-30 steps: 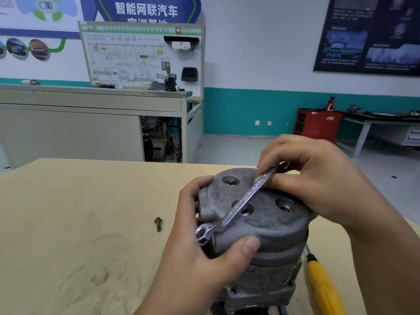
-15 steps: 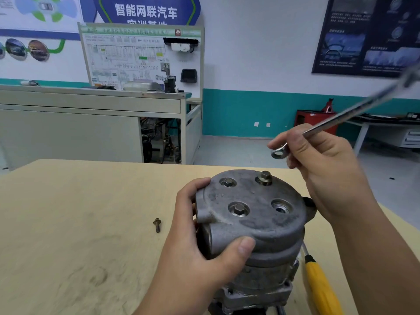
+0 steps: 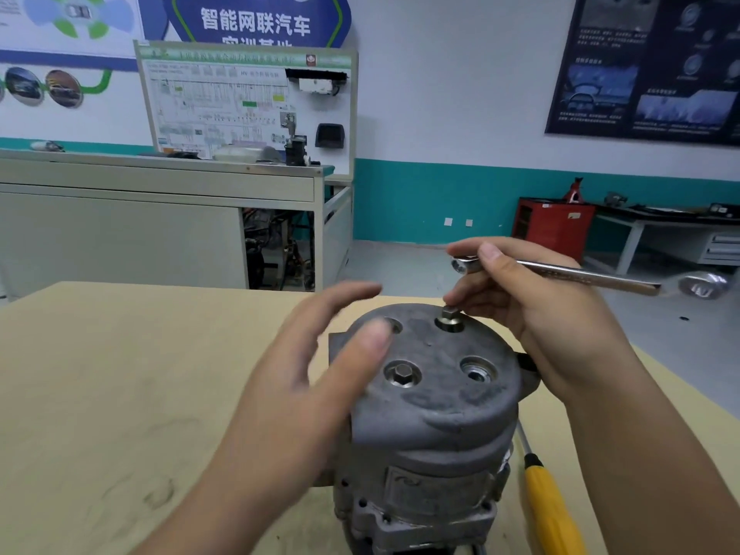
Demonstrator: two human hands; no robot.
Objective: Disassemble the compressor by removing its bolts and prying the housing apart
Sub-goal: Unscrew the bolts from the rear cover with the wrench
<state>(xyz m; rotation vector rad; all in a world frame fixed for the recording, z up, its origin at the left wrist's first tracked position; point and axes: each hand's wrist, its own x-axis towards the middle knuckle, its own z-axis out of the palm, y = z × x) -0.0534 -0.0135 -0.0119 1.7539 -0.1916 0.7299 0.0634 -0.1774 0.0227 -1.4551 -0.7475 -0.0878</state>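
The grey compressor stands upright on the wooden table. Its cap carries a raised bolt at the back, a seated bolt in the middle and an empty hole on the right. My right hand holds a silver wrench between thumb and forefinger, and its lower fingertips touch the raised bolt. Blurred, my left hand hovers with its fingers spread over the cap's left side and covers another hole there.
A yellow-handled screwdriver lies on the table to the right of the compressor, partly under my right forearm. Beyond the table are a grey workbench, a red cabinet and open floor.
My left hand has let go of the compressor body and lifted over the cap. My right hand has lowered with the wrench, and its fingers now reach the raised bolt. The loose bolt on the table is now hidden.
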